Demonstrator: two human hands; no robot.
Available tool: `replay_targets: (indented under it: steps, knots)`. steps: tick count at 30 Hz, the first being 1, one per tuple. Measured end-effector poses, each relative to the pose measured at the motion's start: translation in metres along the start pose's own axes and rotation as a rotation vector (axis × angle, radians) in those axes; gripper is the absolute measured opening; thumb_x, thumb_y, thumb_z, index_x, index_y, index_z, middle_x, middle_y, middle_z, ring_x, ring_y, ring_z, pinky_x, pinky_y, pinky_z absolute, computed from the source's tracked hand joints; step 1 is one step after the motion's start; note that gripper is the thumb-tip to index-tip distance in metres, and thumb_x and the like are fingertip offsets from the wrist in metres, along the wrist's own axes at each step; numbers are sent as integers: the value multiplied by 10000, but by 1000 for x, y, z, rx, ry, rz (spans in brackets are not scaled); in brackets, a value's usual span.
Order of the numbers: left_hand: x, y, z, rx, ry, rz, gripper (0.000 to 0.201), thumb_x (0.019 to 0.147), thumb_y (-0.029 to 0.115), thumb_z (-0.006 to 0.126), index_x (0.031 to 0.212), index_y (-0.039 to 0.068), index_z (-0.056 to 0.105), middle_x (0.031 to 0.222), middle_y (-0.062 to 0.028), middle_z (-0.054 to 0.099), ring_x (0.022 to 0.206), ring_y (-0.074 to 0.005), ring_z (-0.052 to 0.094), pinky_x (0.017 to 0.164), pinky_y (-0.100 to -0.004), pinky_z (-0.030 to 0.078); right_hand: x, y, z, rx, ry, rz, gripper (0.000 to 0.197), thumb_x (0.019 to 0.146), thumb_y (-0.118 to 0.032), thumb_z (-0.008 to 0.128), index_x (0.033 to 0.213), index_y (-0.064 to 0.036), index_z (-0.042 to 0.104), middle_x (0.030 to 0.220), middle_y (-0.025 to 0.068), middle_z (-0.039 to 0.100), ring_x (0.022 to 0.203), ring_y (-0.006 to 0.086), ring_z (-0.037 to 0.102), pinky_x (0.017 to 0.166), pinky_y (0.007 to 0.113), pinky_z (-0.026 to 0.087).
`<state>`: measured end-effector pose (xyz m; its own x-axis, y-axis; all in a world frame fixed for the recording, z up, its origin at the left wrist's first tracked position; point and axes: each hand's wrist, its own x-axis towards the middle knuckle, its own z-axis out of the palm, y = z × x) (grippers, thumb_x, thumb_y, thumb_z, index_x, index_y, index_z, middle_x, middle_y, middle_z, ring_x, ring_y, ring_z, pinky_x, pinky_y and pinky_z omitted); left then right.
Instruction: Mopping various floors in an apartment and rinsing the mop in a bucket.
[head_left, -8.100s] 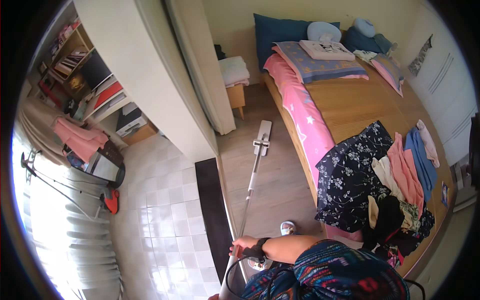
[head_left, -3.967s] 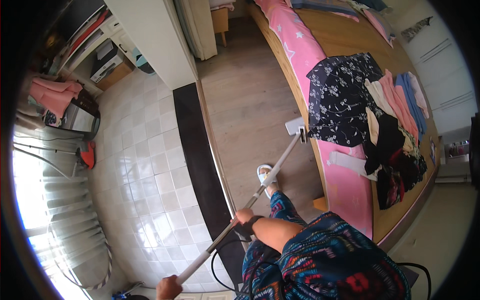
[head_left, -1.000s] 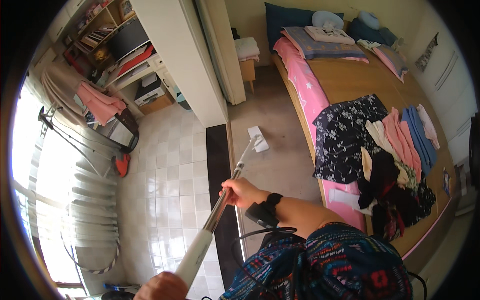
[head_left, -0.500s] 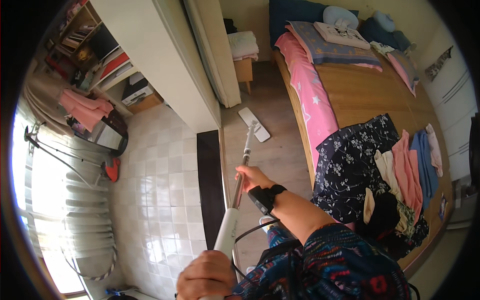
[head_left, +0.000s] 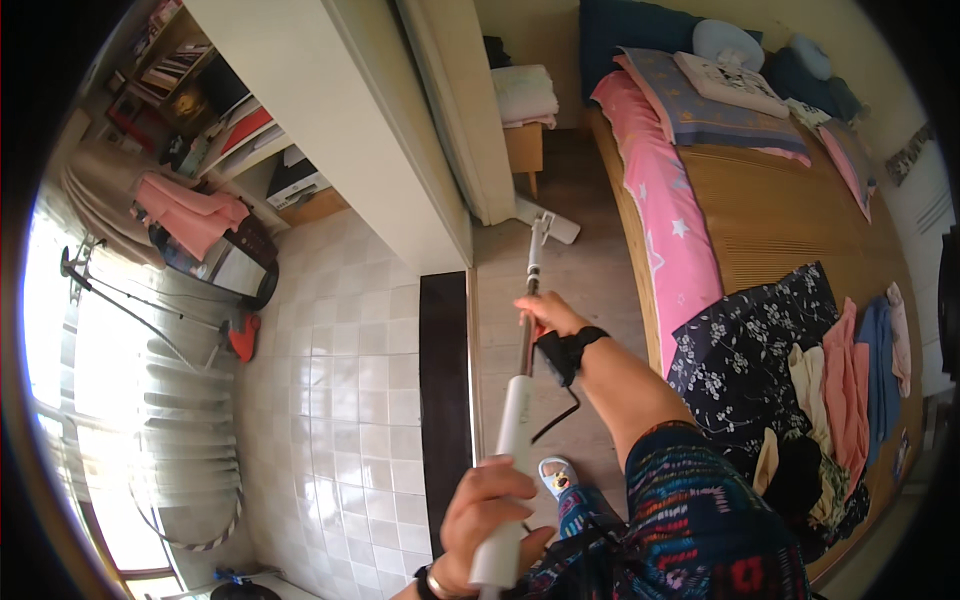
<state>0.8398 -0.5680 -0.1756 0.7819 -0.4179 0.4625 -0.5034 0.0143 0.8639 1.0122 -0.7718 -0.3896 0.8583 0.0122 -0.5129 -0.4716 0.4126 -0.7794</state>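
A flat mop with a white handle and a metal pole slants away from me over the wooden floor. Its white rectangular head lies on the floor near the wall's end and the curtain, its left end partly hidden there. My right hand is closed round the metal pole, midway up. Nearer to me, my left hand is wrapped loosely about the thick white handle, thumb apart from the fingers. A dark strap and a cable are at my right wrist.
A bed with a pink edge and clothes stands on the right. A wall end and dark threshold strip divide the wooden floor from tiles. A small wooden nightstand stands ahead. My slippered foot is below.
The mop head has moved forward, closer to the nightstand, and turned a little. Both hands have moved forward with the pole. My left hand's grip has loosened. The view has shifted somewhat.
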Motion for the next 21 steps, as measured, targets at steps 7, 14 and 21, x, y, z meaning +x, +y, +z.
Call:
replay_targets:
  steps: [7, 14, 21]
  knots:
    - [14, -31, -8, 63, -201, 135, 204, 597, 65, 634, 768, 31, 529, 793, -116, 536, 737, -244, 530, 720, -385, 406, 46, 24, 6, 720, -284, 266, 203, 770, -193, 496, 632, -72, 407, 544, 22, 437, 508, 139, 470, 509, 238, 400]
    - [-42, -1, -31, -8, 48, 101, 106, 576, -14, 535, 581, 45, 447, 573, -68, 504, 515, -184, 495, 590, -320, 419, 32, 78, 58, 582, -224, 251, 239, 746, -176, 497, 554, -80, 393, 483, 39, 406, 402, 160, 430, 404, 282, 377]
    - [-153, 71, -55, 12, 139, 35, 114, 581, 17, 549, 584, 51, 440, 561, -65, 500, 519, -172, 494, 627, -327, 405, -81, 146, 110, 146, -62, 89, 246, 741, -181, 468, 540, -42, 441, 476, 96, 479, 407, 189, 482, 389, 287, 372]
